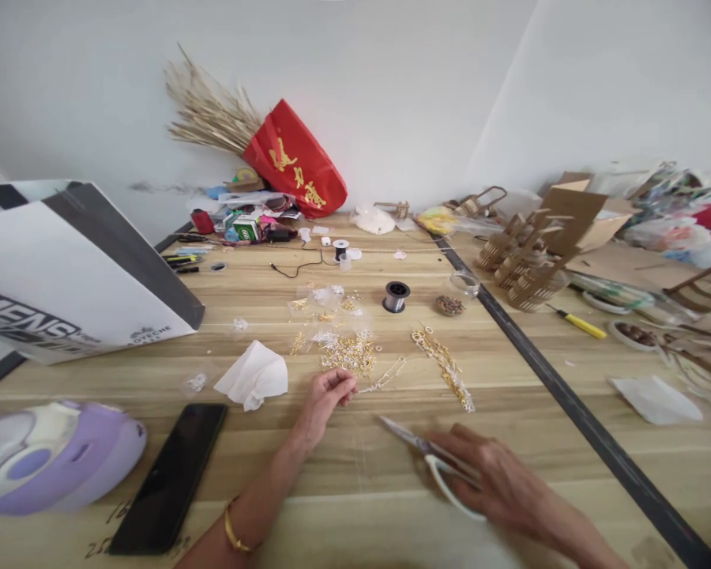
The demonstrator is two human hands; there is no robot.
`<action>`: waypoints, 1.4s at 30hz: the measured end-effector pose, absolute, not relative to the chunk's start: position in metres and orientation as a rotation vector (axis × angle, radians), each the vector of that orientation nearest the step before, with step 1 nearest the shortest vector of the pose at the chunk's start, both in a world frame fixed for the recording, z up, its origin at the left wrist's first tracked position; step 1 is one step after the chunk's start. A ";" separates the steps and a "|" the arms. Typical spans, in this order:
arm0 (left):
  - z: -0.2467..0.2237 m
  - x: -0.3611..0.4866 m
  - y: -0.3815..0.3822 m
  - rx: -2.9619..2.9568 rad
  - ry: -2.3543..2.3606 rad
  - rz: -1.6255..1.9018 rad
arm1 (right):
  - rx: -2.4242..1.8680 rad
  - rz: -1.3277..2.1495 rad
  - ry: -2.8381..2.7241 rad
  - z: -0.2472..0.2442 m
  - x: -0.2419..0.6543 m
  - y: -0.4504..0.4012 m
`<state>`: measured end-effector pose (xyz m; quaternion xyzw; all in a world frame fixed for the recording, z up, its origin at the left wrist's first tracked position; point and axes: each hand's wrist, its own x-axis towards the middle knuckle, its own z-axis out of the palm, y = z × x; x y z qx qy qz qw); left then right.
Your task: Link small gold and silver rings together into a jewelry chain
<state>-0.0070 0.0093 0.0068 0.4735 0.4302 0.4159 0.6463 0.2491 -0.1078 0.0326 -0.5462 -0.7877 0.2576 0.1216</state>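
Note:
My left hand (330, 395) is closed in a pinch at the near end of a thin beaded strand (385, 375), which trails to the right over the wood. A pair of scissors (430, 454) with white handles is in my right hand (494, 478), slightly blurred, blades pointing up and left. Just beyond my left fingers lies a scattered heap of gold and silver beads (349, 353). Several gold and silver chains (444, 367) lie in a bundle to the right. Farther back stands a spool of wire (396, 297).
At left are a black phone (169, 478), a purple and white device (59, 458), a crumpled tissue (253, 375) and a large white box (77, 276). Toward the right lie a yellow cutter (581, 322), a round dish of brown beads (450, 305) and small woven baskets (527, 265). A red bag (296, 162) leans behind.

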 end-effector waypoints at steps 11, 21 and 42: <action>0.003 -0.005 0.010 0.942 0.937 1.018 | -1.172 1.566 -1.587 0.027 0.250 -0.065; -0.002 -0.004 0.013 0.881 0.957 1.071 | -1.424 1.201 -1.972 0.033 0.210 -0.046; 0.005 0.002 0.003 1.091 0.925 0.865 | -1.283 1.204 -1.936 0.024 0.201 -0.048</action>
